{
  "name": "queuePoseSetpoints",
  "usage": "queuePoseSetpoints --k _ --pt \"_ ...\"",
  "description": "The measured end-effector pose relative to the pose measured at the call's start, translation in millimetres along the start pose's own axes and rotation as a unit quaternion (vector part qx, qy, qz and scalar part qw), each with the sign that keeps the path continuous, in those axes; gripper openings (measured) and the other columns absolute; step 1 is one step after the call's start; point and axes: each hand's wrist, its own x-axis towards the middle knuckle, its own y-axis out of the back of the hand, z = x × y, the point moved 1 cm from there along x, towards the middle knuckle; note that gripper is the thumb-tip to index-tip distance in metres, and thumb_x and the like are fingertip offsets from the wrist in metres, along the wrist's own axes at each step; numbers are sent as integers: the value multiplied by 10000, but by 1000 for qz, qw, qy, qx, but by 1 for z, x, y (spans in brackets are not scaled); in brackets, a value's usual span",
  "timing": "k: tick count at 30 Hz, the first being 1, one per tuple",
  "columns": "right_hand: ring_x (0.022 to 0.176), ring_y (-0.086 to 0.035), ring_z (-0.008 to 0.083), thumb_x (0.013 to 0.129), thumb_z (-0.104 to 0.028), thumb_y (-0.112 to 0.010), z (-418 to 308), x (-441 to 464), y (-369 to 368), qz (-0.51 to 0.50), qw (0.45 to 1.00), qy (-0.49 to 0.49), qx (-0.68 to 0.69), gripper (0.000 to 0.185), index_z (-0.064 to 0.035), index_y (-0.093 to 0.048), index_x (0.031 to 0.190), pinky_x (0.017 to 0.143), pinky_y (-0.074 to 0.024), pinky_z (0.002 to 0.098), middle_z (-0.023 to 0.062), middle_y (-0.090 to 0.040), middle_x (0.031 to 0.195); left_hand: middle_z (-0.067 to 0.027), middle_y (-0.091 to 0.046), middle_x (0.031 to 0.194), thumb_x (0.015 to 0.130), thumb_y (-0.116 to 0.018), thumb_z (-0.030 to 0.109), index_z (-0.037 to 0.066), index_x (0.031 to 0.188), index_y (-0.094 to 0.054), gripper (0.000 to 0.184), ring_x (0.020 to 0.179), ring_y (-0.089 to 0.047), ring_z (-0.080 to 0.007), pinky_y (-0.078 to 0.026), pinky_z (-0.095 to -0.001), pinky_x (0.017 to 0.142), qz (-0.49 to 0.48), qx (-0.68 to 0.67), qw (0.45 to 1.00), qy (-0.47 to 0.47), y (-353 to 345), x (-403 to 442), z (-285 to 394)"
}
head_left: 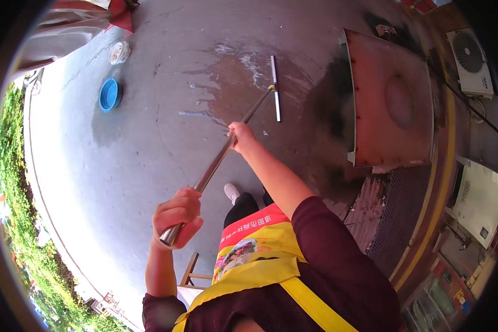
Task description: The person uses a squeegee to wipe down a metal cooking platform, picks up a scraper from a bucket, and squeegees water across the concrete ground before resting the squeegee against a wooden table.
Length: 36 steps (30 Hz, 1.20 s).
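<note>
A floor squeegee with a long metal pole lies with its straight blade on the concrete. A yellow joint links blade and pole. My left hand is wrapped around the pole near its top end, close to my body. Farther down the pole, my right hand grips it with the arm stretched forward. A wet patch with whitish foamy water spreads just left of the blade.
A blue basin and a white tub stand on the floor at left. To the right is a large reddish panel with a dark damp stain beside it. Air-conditioner units line the right side. A wooden frame is near my left arm.
</note>
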Motion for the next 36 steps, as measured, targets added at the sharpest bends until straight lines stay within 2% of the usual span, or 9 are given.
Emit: queuePoseSetpoints --k 4,5,9,13,18,21,22,29,36 --pt "536 -470 189 701 -165 -554 79 -3 -88 -68 991 -65 -95 124 -92 -454 709 471 -400 365 62 -474 632 -58 -462 549 615 -643 22 39 529 -394 265 520 -468 -199 -439 -363 630 5 112 994 0 34 -41 32" --pt "453 -479 214 714 -158 -545 101 -4 -109 -90 992 -56 -64 142 -49 -458 737 344 -375 361 110 -498 624 -52 -459 535 615 -655 40 41 524 -395 275 506 -464 -191 -438 -353 607 14 117 993 -7 47 -48 37" --pt "462 -484 209 769 -230 -558 146 -67 -147 -189 979 -37 63 196 -68 -454 733 385 -397 335 90 -493 592 -19 -452 458 656 -669 141 66 499 -426 298 422 -449 -149 -414 -307 508 109 0 991 -79 128 -96 59" --pt "523 -499 209 778 -234 -582 153 -78 -61 -75 987 10 144 225 -65 -441 728 420 -408 339 99 -498 628 -49 -473 499 694 -634 103 49 525 -447 258 472 -477 -183 -428 -345 570 52 -142 988 -32 154 -121 19" --pt "536 -449 137 757 -70 -508 159 -52 99 206 954 38 215 96 -102 -420 736 473 -409 288 11 -409 608 -131 -480 631 701 -567 -61 -12 590 -445 172 600 -466 -288 -405 -391 658 -167 -241 956 -30 64 -122 -75" --pt "515 -433 133 742 -71 -508 183 -9 117 140 970 29 198 108 -108 -420 691 465 -393 273 12 -410 595 -118 -454 609 689 -576 -57 -11 575 -425 194 601 -461 -293 -393 -382 639 -156 -212 964 -32 77 -127 -71" --pt "509 -429 141 722 -74 -508 186 -29 62 183 961 16 208 114 -107 -420 657 457 -382 278 19 -414 580 -115 -440 593 685 -579 -54 -7 564 -414 210 591 -455 -295 -387 -375 626 -142 -201 969 -33 97 -128 -64" --pt "516 -490 192 729 -176 -532 262 -23 -162 -130 978 -41 159 126 -94 -436 739 377 -372 332 71 -480 629 -51 -432 478 591 -625 74 47 517 -402 236 442 -436 -190 -424 -334 544 -72 -1 997 5 213 -149 43" --pt "533 -512 159 802 -259 -548 254 -108 -201 -186 956 -13 228 251 -99 -430 649 441 -451 310 50 -479 578 16 -402 444 666 -607 138 98 541 -403 243 381 -398 -116 -359 -259 430 -58 -29 992 -109 251 -154 81"
